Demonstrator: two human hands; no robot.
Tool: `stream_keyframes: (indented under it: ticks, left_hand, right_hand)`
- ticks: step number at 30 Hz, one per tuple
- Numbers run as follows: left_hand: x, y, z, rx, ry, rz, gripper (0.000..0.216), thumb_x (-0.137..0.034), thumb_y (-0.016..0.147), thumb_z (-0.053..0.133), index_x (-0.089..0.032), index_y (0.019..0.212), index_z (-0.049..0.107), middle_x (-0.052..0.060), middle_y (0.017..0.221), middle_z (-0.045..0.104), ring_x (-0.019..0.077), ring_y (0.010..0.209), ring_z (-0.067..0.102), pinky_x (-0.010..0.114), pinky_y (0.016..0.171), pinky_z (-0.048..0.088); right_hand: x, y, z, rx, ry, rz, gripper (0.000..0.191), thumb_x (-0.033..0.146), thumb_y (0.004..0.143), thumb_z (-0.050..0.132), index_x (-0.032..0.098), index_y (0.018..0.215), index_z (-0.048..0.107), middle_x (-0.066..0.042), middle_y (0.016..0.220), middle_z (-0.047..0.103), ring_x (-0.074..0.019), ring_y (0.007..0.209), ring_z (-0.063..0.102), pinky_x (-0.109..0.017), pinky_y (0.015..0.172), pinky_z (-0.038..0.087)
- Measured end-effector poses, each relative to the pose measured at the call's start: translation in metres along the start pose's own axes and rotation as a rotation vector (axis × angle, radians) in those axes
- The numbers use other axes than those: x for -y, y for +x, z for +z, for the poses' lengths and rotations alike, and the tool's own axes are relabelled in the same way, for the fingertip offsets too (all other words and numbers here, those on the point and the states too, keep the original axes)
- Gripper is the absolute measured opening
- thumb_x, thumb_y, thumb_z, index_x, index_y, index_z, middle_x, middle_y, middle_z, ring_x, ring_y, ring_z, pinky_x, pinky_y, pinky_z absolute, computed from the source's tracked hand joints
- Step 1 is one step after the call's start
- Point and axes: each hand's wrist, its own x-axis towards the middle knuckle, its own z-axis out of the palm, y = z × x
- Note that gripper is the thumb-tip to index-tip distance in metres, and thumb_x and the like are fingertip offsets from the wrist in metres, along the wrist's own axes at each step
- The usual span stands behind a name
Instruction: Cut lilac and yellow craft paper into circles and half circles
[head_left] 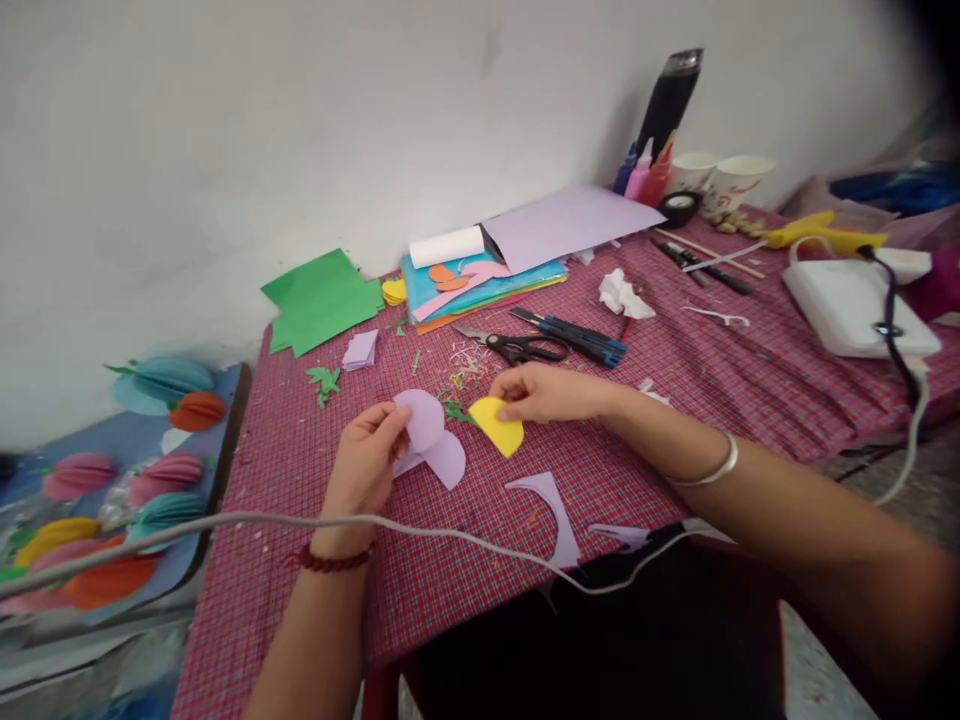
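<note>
My left hand (369,447) pinches a round purple paper piece (421,420) between thumb and fingers. Just below that piece, touching or overlapping it, is a folded purple half-circle (448,461). In my right hand (529,392) is a folded yellow paper half-circle (499,428), gripped near its upper edge. Green paper scraps (456,410) lie between the two hands on the checked cloth. Curved purple offcuts (556,520) rest closer to my body. Behind my right hand are black-handled scissors (517,347) and a blue utility knife (577,337).
Green sheets (326,305), a paper stack (420,290) and a large purple sheet (570,225) lie along the wall. A yellow glue gun (832,235) and white box (859,310) sit right. A cable (465,537) crosses in front. Finished paper shapes (165,380) lie at left.
</note>
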Motion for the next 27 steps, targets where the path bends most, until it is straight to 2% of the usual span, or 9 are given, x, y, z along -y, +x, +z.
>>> stream_keyframes:
  ticks: [1,3,7,11,18,21,23,27]
  left_hand:
    - [0.001,-0.004,0.007,0.033,-0.032,-0.039,0.021,-0.028,0.068,0.073,-0.014,0.059,0.060,-0.003,0.051,0.051,0.0055,0.045,0.044,0.016,0.040,0.030]
    - [0.001,-0.010,0.018,0.091,-0.100,-0.101,0.022,-0.031,0.066,0.076,-0.013,0.063,0.063,-0.001,0.057,0.057,0.0067,0.048,0.048,0.016,0.039,0.032]
    - [0.003,-0.018,0.031,0.151,-0.217,-0.191,0.025,-0.032,0.063,0.080,-0.013,0.069,0.066,-0.001,0.063,0.061,0.0068,0.052,0.053,0.014,0.041,0.042]
    - [0.006,-0.021,0.033,0.127,-0.269,-0.260,0.028,-0.029,0.058,0.084,-0.013,0.074,0.068,0.001,0.070,0.067,0.0087,0.061,0.061,0.016,0.052,0.054]
    - [0.009,-0.020,0.033,0.130,-0.358,-0.260,0.025,-0.024,0.064,0.081,-0.012,0.082,0.070,0.004,0.079,0.071,0.0118,0.068,0.065,0.017,0.054,0.056]
    - [0.007,-0.019,0.035,0.121,-0.443,-0.270,0.026,-0.030,0.070,0.077,-0.012,0.087,0.069,0.006,0.084,0.071,0.0137,0.072,0.067,0.019,0.055,0.057]
    - [0.007,-0.018,0.036,0.113,-0.484,-0.256,0.029,-0.038,0.071,0.075,-0.012,0.084,0.069,0.006,0.083,0.071,0.0145,0.072,0.067,0.020,0.055,0.057]
    - [0.008,-0.019,0.038,0.151,-0.424,-0.210,0.032,-0.043,0.072,0.074,-0.013,0.077,0.067,0.005,0.073,0.069,0.0134,0.067,0.066,0.021,0.059,0.056]
  right_hand:
    - [0.001,-0.001,0.000,0.034,-0.063,-0.034,0.012,0.025,0.073,0.070,0.016,0.079,0.064,0.002,0.066,0.061,-0.0080,0.054,0.051,-0.020,0.048,0.038]
    - [0.006,-0.004,0.003,0.019,-0.096,-0.114,0.014,0.027,0.076,0.068,0.015,0.082,0.064,0.001,0.072,0.061,-0.0088,0.062,0.054,-0.021,0.055,0.041]
    - [0.016,-0.005,0.015,0.054,0.137,-0.136,0.027,0.042,0.086,0.056,0.015,0.082,0.057,0.004,0.066,0.054,-0.0059,0.053,0.049,-0.019,0.051,0.040]
    - [0.018,-0.004,0.024,0.087,0.288,-0.133,0.034,0.049,0.081,0.061,0.015,0.077,0.054,0.007,0.059,0.052,-0.0043,0.048,0.047,-0.017,0.046,0.038]
    - [0.015,-0.001,0.028,0.102,0.371,-0.108,0.030,0.042,0.078,0.068,0.014,0.077,0.056,0.007,0.059,0.055,-0.0032,0.047,0.048,-0.016,0.046,0.038]
    - [0.011,0.000,0.032,0.100,0.441,-0.100,0.028,0.039,0.078,0.069,0.013,0.077,0.057,0.006,0.059,0.056,-0.0032,0.047,0.049,-0.016,0.046,0.039]
    - [0.009,0.001,0.035,0.105,0.508,-0.102,0.028,0.038,0.077,0.070,0.013,0.076,0.057,0.006,0.058,0.056,-0.0033,0.047,0.049,-0.016,0.047,0.039]
    - [0.009,0.001,0.041,0.119,0.601,-0.080,0.033,0.043,0.076,0.071,0.014,0.073,0.056,0.005,0.061,0.058,-0.0029,0.046,0.049,-0.016,0.045,0.038]
